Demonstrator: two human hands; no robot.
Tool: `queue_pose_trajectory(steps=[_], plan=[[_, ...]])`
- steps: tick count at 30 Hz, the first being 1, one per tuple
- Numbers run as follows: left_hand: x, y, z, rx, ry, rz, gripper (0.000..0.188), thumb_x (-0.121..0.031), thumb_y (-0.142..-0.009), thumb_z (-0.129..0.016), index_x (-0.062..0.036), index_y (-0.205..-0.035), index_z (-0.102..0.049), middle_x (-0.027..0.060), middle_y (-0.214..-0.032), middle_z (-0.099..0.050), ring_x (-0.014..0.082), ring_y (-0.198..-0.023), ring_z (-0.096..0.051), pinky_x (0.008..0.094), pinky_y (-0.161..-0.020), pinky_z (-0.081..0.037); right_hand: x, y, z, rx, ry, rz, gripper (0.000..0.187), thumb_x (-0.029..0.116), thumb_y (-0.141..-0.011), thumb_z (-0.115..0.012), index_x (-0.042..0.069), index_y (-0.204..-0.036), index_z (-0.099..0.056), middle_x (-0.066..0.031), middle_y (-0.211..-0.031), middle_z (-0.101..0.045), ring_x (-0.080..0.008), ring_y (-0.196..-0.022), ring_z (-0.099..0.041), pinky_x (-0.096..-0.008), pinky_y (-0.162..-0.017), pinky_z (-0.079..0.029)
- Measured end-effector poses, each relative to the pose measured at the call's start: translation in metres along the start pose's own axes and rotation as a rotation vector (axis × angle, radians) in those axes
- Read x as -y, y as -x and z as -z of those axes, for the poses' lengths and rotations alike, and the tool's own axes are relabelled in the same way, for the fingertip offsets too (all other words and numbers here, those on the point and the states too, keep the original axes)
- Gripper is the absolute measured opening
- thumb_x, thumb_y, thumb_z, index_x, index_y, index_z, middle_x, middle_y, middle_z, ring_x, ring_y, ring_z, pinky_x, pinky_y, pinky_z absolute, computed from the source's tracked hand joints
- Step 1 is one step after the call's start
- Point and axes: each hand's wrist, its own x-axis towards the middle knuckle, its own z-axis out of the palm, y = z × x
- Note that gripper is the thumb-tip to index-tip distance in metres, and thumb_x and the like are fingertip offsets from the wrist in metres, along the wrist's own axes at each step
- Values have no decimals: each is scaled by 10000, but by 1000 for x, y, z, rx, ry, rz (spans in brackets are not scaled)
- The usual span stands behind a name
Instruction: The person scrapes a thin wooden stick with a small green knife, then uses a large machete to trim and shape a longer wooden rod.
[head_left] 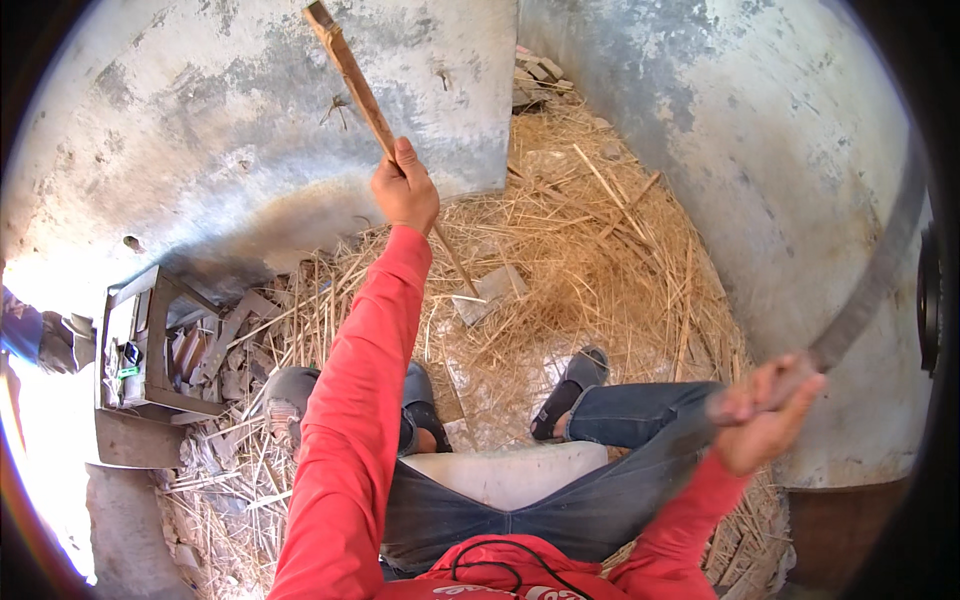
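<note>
- Main risk from my seat: the blade (872, 283) lands on the left grip (405, 193) instead of the wooden strip (359, 92); a drifting swing or poor aim would do it.
- Second risk: blade glances off the strip toward the right shoe (588, 370) or left shoe (419, 384). Cause: bad angle; both feet sit near the gray block (508, 283).
- Block could also rock or slide, I judge, as loose straw (625, 260) lies all round it. Strip would then kick.
- Strip location: in front of me, ahead of the knees, held aslant; lower end down at the block. Can't tell if they actually touch.
- Long axis: one straight diagonal, upper left to lower right in my view. Thick end points up and away toward the left wall (230, 110); thin end points down at the block.
- Left grip: fingers wrapped round the strip partway along, thumb lying up it, no gap I can see.
- Right grip (765, 425): closed round the blade's handle, out to the right, blurred; exact finger placement I can't tell. Blade points up and right, by the right wall (780, 200).
</note>
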Motion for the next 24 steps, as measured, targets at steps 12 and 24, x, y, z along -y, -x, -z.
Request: queue_pose_trajectory(steps=[12,24], plan=[[13,-21,21,108,92,107,560,-432,-1059,-481,-61,-641,-465,-34,-536,-459,50,-493,-397,277,-446,-303,-218,70,-82,571,525,-823,408,448,-1037,-512,79,-866,-540,-23,-674,-545,-89,-503,-521,-318,-438,-397],[6,-6,1,204,87,91,536,-416,-1053,-501,-38,-674,-473,-20,-548,-462,69,-517,-411,302,-458,-324,-320,114,15,422,647,-930,405,451,-1015,-536,74,-870,-501,-39,-618,-508,-167,-466,-530,-328,-404,-420]])
